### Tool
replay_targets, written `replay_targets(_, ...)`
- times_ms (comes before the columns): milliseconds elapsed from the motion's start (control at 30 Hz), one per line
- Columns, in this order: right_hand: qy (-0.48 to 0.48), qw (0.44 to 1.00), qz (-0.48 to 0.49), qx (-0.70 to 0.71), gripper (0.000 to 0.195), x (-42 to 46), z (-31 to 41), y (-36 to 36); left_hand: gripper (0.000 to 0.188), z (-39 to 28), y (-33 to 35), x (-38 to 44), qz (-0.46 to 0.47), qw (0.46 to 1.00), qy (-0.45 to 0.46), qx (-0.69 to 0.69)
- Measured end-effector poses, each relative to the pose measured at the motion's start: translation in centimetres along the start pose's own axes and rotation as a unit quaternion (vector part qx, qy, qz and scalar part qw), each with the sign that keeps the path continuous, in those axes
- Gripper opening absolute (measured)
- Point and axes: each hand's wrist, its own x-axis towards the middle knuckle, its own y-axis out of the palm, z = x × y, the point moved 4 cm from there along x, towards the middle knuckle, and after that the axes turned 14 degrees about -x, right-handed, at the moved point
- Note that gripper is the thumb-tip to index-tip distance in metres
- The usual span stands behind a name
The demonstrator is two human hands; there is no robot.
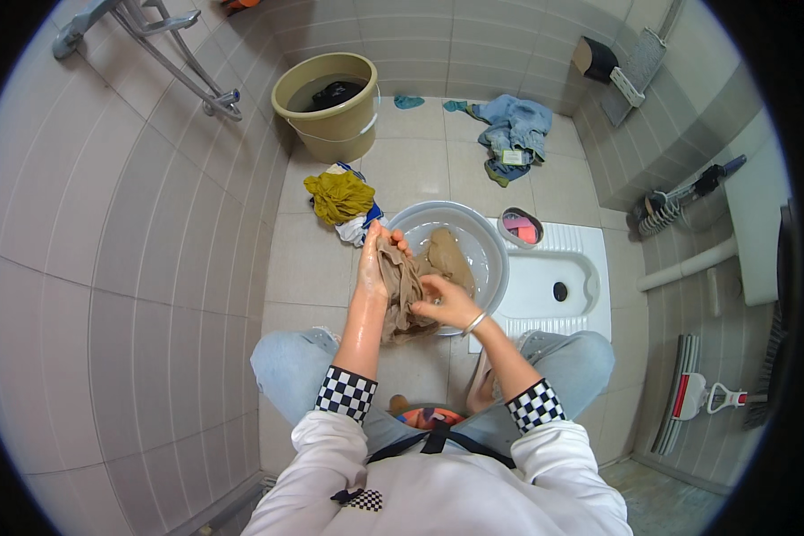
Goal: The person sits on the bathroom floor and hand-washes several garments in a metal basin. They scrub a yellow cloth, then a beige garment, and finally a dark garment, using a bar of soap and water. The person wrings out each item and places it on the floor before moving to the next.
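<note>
Wet brown cloth (402, 285) hangs from my left hand (377, 261), which is closed around its upper part at the near left rim of a grey plastic basin (499, 241). My right hand (447, 303), with a silver bangle at the wrist, touches the right side of the same cloth with curved fingers; whether it pinches the fabric is not clear. More tan cloth (450, 258) lies in the water of the basin. Left of the basin, a mustard-yellow garment (340, 196) rests on a white and blue one (356, 230) on the tiled floor.
A beige bucket (338, 127) holding water and dark cloth stands back left. Denim garments (519, 127) lie at the back. A small oval container (522, 228) with pink items sits by the squat toilet (543, 321). A floor squeegee or mop (691, 395) leans at the right wall.
</note>
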Motion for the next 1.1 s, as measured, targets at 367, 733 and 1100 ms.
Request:
replay_targets(367, 0.105, 0.926, -0.113, 0.344, 0.015, 1.3, -3.8, 1.7, 0.03, 0.7, -0.8, 0.4, 0.003, 1.0, -0.022, -0.008)
replay_targets(733, 0.072, 0.891, -0.007, 0.448, 0.02, 1.7, -4.5, -1.7, 0.038, 1.2, -0.5, -0.6, 0.007, 0.836, -0.097, 0.54)
replay_targets(1100, -0.013, 0.941, -0.183, -0.283, 0.05, -1.5, -1.9, 1.5, 0.024, -0.8, 2.6, -2.2, 0.047, 0.982, -0.009, 0.18)
